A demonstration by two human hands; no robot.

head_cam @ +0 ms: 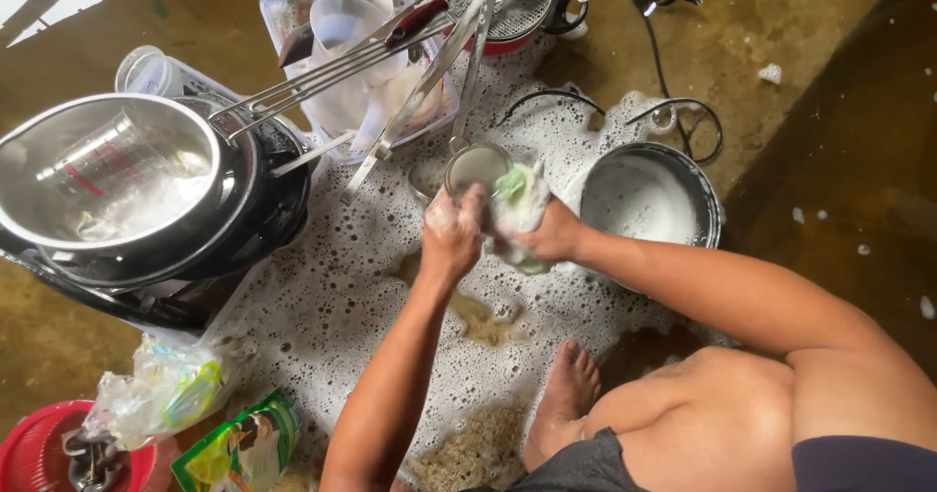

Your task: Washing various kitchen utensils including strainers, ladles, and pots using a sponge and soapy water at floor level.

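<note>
My left hand (451, 230) grips a small round metal cup (476, 166) over the foamy floor. My right hand (554, 235) presses a soapy green and white sponge (517, 207) against the cup's side. Both hands are covered in suds and meet in the middle of the view. The cup's lower part is hidden behind my fingers.
A steel bowl (185, 224) holding a clear measuring cup sits in black pans at left. A plastic tub (283, 9) of ladles stands behind. Right of my hands is a metal pot (708, 214) of soapy water. Plastic bags (161, 389), a green packet (239, 448), a red basin (29, 453) and my bare foot (569, 385) lie near.
</note>
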